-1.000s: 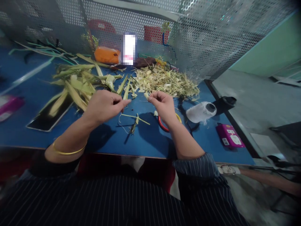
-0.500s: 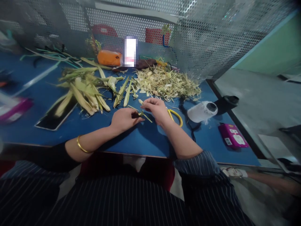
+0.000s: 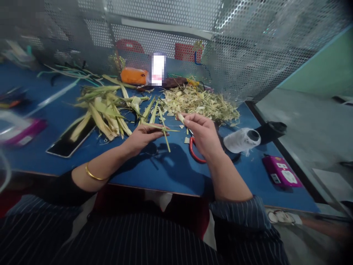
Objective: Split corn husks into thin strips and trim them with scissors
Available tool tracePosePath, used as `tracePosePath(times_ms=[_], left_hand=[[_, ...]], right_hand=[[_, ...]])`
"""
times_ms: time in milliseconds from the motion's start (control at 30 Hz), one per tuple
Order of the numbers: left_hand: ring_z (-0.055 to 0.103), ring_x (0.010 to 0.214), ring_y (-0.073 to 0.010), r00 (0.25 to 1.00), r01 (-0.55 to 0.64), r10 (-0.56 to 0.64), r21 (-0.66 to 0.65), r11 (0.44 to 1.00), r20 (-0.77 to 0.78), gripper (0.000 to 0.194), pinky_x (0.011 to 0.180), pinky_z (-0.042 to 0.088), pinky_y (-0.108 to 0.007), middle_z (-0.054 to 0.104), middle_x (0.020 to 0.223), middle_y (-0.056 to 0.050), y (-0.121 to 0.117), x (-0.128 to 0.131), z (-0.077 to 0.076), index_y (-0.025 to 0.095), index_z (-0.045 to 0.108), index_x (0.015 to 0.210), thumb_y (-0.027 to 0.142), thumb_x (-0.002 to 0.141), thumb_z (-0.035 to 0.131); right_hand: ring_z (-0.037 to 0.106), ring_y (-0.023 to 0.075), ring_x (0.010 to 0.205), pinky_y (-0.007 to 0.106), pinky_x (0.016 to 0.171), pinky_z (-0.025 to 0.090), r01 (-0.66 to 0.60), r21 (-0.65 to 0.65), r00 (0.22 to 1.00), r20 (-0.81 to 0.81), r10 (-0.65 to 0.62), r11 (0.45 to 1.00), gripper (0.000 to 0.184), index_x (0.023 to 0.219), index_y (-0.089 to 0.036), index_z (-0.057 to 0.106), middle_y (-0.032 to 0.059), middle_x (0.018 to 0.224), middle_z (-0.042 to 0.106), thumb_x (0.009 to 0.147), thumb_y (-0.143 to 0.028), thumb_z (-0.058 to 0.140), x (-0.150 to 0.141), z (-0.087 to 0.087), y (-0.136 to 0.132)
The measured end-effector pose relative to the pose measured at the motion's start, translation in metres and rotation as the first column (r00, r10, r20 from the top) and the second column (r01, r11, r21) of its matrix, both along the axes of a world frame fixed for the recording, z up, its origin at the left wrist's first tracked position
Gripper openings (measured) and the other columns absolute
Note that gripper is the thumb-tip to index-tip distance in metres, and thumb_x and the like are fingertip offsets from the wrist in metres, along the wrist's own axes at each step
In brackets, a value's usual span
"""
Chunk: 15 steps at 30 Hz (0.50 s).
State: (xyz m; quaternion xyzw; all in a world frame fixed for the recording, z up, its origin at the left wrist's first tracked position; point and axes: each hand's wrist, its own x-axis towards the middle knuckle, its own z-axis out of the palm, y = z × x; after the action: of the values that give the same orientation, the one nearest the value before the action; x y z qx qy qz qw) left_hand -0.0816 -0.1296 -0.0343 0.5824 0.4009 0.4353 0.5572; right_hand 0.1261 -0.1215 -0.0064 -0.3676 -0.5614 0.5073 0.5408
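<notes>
My left hand (image 3: 145,137) pinches crossed corn husk strips (image 3: 164,130), their narrow green ends sticking out past the fingertips above the table. Between the thumb and fingers of my right hand (image 3: 200,129) is a short pale piece of corn husk (image 3: 181,117), pointing up and to the left. Close under that hand lie scissors with a red handle loop (image 3: 194,152), partly covered by it. Beyond both hands, larger corn husks (image 3: 103,110) are piled on the left, and a heap of shredded husk bits (image 3: 198,101) spreads on the right.
On the blue table (image 3: 165,176) stand a white thread cone (image 3: 239,140) and a dark cone (image 3: 273,132). A purple pack (image 3: 281,171) sits at the right edge. A dark flat panel (image 3: 66,145) lies under the husks. A perforated metal screen (image 3: 165,36) closes the back.
My hands have moved apart, the right one to the right with its husk piece. The crossed strips have turned and show more clearly. The red handle has come into view; the yellow one is hidden.
</notes>
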Motion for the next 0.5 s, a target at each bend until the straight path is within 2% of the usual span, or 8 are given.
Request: tracePosePath(times_ms=[100,200,300,400,500], left_hand=[[0.064,0.105,-0.0195,0.999,-0.004,0.003,0.014,1.000,0.031,0.022,0.100,0.044,-0.033,0.073,0.104,-0.006,0.000,-0.002,0.001,0.023,0.077,0.097,0.034,0.078,0.072],[0.061,0.109,-0.0224,0.999,-0.003,0.001,0.070,0.998,0.032,0.023,0.102,0.042,-0.037,0.072,0.107,-0.007,0.000,-0.001,0.001,0.023,0.077,0.099,0.033,0.079,0.071],[0.062,0.104,-0.0217,0.995,-0.097,0.096,0.110,0.989,0.013,0.022,0.095,0.046,-0.034,0.071,0.110,-0.008,0.000,-0.001,-0.001,0.021,0.078,0.095,0.032,0.076,0.073],[0.064,0.089,-0.0197,0.974,-0.222,0.225,0.085,0.971,-0.017,0.028,0.081,0.049,-0.031,0.072,0.099,-0.009,-0.001,-0.001,-0.002,0.017,0.077,0.096,0.031,0.071,0.077],[0.065,0.077,-0.0182,0.987,-0.153,0.157,-0.080,0.985,0.035,0.035,0.072,0.050,-0.030,0.073,0.084,-0.007,-0.003,-0.002,0.001,0.015,0.075,0.104,0.030,0.072,0.074]], right_hand=[[0.060,0.0194,0.110,0.034,0.096,0.041,-0.156,-0.043,0.983,0.093,0.160,0.987,0.009,0.070,-0.020,0.064,0.0039,0.094,0.070,0.077,-0.024,0.068,0.000,-0.001,-0.002],[0.062,0.0164,0.091,0.031,0.084,0.043,-0.225,-0.088,0.955,0.178,0.238,0.970,0.011,0.070,-0.018,0.064,0.0024,0.079,0.067,0.076,-0.025,0.069,-0.005,-0.004,-0.004],[0.055,0.0124,0.071,0.028,0.070,0.042,-0.143,-0.072,0.955,0.251,0.157,0.987,0.014,0.070,-0.018,0.063,0.0000,0.071,0.063,0.074,-0.029,0.071,-0.011,-0.009,-0.005],[0.051,0.0117,0.067,0.028,0.065,0.040,-0.062,-0.012,0.945,0.321,0.062,0.998,0.015,0.071,-0.018,0.063,0.0001,0.070,0.062,0.075,-0.031,0.069,-0.017,-0.014,-0.006],[0.052,0.0122,0.069,0.029,0.067,0.041,-0.036,0.094,0.933,0.360,0.000,0.995,0.014,0.070,-0.019,0.061,0.0011,0.074,0.062,0.077,-0.029,0.067,-0.021,-0.018,-0.007]])
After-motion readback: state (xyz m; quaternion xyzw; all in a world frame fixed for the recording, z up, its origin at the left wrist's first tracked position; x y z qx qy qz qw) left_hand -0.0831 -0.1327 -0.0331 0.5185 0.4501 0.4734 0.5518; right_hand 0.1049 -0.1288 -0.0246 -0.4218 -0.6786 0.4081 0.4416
